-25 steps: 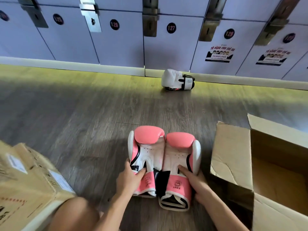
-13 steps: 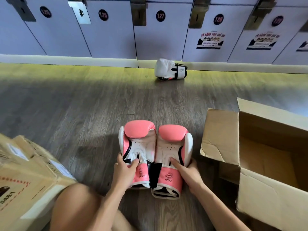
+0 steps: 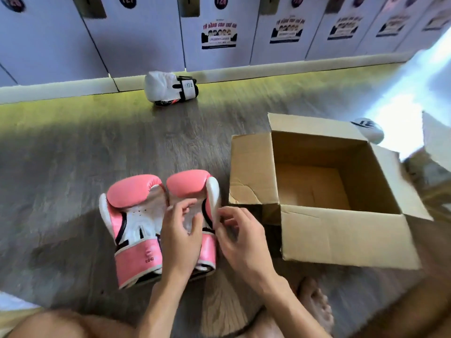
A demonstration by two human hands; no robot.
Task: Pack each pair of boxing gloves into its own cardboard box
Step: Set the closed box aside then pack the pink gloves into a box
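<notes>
Left grip (image 3: 180,231) and right grip (image 3: 240,234) hang over pink gloves (image 3: 136,215) beside cardboard box (image 3: 341,237)

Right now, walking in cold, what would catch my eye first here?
The pink boxing gloves lie side by side on the floor, the left hand and right hand over the right-side one. Beside them stands an open, empty cardboard box; a lone white glove lies by the lockers.

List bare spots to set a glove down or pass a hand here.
Free: bare bottom of the cardboard box; floor left of the pink gloves; the wide floor strip between them and the white glove. Crowded: the narrow gap between pink gloves and box, taken by the right hand.
</notes>
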